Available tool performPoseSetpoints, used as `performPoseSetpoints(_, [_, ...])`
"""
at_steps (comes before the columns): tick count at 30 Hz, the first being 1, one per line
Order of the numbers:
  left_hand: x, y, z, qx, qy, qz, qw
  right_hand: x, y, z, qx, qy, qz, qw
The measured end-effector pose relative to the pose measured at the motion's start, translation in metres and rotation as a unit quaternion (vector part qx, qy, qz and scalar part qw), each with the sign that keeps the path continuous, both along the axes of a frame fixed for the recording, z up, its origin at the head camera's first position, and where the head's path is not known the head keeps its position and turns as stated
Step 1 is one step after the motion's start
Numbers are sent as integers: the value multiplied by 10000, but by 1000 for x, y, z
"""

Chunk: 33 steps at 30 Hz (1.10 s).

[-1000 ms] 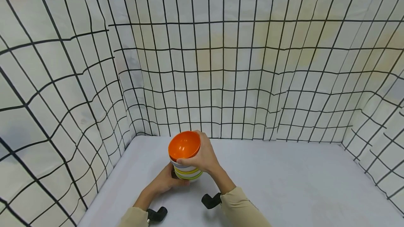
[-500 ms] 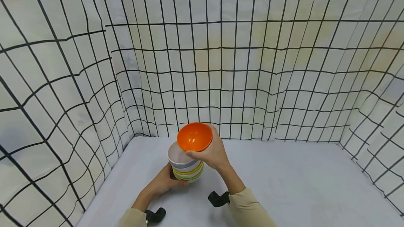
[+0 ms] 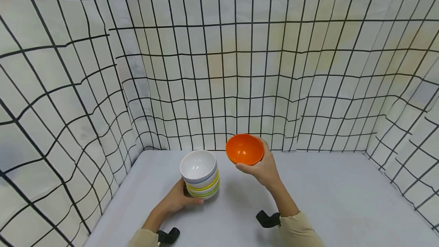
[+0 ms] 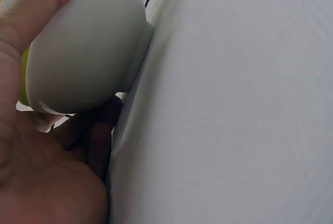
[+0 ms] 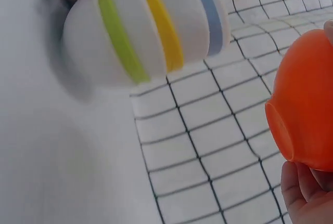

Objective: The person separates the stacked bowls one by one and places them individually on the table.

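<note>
An orange bowl [image 3: 244,149] is held in the air by my right hand [image 3: 265,167], thumb at the near rim and fingers round the far side. In the right wrist view its footed underside [image 5: 307,104] faces the camera. To its left stands a stack of white bowls [image 3: 203,184], banded in blue, yellow and green, with the white inside of the top one showing. My left hand [image 3: 180,198] grips this stack low down. In the left wrist view, the thumb crosses the lowest bowl [image 4: 91,47], whose foot meets the tabletop; the other fingers are partly hidden behind it.
A white-covered table [image 3: 343,193] extends to the right of the hands. Behind it and on both sides rise pale walls [image 3: 219,68] with a black grid. A black device [image 3: 268,219] sits on the right wrist, another [image 3: 169,235] on the left.
My right hand has lifted the orange bowl out of the top of the stack and carried it right, uncovering the white bowl below. The left hand has stayed on the stack.
</note>
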<state>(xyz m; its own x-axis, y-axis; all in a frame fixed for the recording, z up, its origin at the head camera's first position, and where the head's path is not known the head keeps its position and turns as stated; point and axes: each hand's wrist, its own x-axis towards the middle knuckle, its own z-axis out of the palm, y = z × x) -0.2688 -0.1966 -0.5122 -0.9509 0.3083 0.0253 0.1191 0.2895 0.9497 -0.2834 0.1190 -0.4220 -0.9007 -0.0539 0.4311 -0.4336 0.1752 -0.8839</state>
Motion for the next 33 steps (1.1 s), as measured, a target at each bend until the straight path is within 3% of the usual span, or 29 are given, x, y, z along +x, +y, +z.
performPoseSetpoints(16, [-1,2,-3,14,-143,250,9996,-2,94,-44,399,-984,-465,9933])
performPoseSetpoints(33, [0,2,-1,23,-228,291,9993,-10,172,-66,985,-1605,-1225,9745])
